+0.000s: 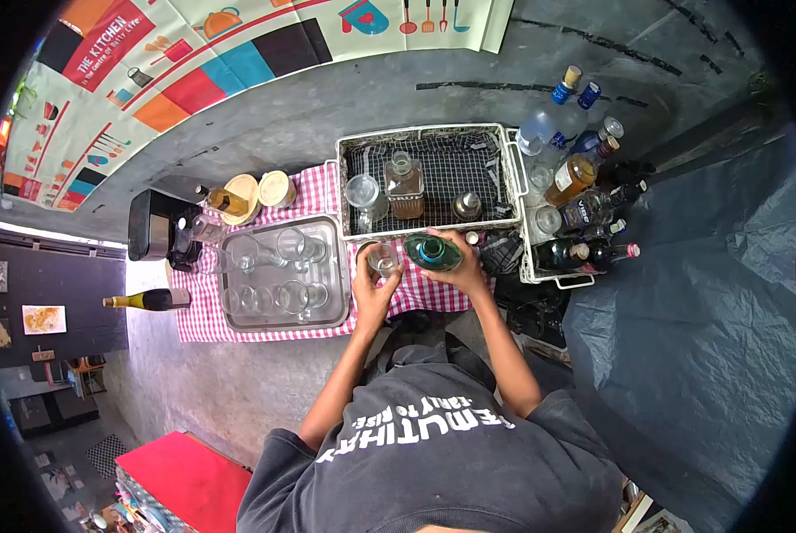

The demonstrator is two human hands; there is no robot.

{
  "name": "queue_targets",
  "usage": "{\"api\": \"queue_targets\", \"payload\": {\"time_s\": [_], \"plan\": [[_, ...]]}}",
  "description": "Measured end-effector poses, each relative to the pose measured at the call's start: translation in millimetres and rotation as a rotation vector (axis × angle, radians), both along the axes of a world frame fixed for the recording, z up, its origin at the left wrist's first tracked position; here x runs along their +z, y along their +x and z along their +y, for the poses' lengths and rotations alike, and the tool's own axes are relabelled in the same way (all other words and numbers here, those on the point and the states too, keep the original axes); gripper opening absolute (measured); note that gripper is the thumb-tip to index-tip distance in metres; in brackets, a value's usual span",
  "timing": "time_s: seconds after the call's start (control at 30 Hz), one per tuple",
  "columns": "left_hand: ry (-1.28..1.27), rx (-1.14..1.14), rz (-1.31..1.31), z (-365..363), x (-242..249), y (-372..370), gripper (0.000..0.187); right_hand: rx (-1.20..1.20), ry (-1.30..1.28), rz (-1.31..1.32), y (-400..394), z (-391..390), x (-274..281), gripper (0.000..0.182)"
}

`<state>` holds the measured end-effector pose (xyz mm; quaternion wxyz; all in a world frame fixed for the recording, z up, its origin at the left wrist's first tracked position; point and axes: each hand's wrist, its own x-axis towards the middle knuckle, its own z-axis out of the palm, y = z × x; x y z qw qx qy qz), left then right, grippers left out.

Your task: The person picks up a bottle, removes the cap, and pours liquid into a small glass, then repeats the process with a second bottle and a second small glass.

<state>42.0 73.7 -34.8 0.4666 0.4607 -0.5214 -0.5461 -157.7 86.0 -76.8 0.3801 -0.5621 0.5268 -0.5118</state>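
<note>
Near the front edge of the checkered cloth [207, 306], my left hand [373, 289] is wrapped round a small clear glass [383, 258]. Just to its right, my right hand [462, 268] grips a green bottle [433, 252], seen from above with its neck toward the camera. The glass and the bottle are apart. Beyond them a white wire basket [429, 233] holds a square glass decanter [405, 188] with brown liquid, a clear glass jug [363, 197] and a metal-topped item [467, 206].
A grey tray [284, 322] with several glasses is at the left. Behind it are a black appliance [162, 226], a small bottle [227, 201] and two round containers. A dark wine bottle [160, 299] stands at the far left; several bottles fill a rack [529, 258] at right.
</note>
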Motion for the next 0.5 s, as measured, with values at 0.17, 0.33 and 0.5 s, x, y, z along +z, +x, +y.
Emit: {"api": "queue_targets", "payload": {"time_s": [0.17, 0.33, 0.5], "plan": [[-0.072, 0.011, -0.07, -1.2, -2.5, -1.9, 0.053, 0.02, 0.047, -0.085, 1.1, 4.6, -2.2, 0.072], [-0.068, 0.057, 0.0, 0.5, -3.0, -0.3, 0.054, -0.046, 0.051, -0.077, 9.2, 4.7, 7.5, 0.064], [-0.055, 0.115, 0.053, 2.4, 4.4, 5.1, 0.05, -0.084, 0.086, -0.13, 15.2, 4.7, 20.5, 0.061]]}}
